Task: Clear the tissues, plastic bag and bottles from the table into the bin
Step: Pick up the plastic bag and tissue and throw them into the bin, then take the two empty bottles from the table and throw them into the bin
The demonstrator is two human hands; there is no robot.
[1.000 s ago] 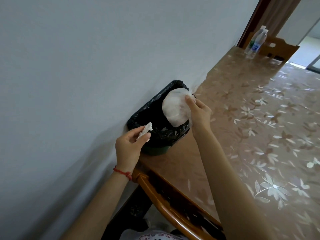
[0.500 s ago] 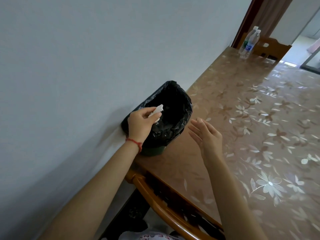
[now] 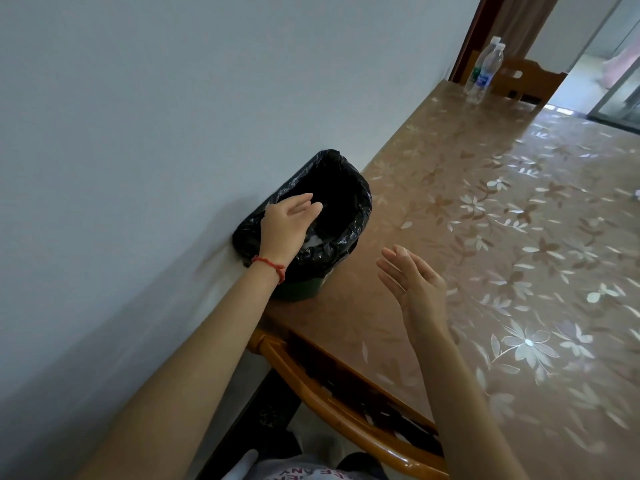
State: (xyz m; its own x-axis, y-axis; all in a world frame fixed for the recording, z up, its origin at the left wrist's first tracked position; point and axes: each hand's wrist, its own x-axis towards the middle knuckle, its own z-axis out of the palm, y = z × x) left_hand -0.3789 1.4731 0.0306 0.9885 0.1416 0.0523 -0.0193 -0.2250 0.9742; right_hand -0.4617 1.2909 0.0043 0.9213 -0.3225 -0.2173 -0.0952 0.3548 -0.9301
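Hovering over the bin (image 3: 349, 216), left hand (image 3: 287, 225) grip loose, empty, right hand (image 3: 414, 284) spread, empty.

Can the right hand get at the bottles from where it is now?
Probably not without moving along: the right hand is open near the bin, while the bottles stand at the table's far end. Nothing blocks the way.

A plain pale wall (image 3: 173, 98) fills the left. Against it runs a long tabletop (image 3: 485, 237) under a glossy brown floral cover. A wooden chair (image 3: 346, 410) stands at the near end, another (image 3: 526, 77) at the far end, beside a dark door frame (image 3: 467, 39) and a bright doorway.
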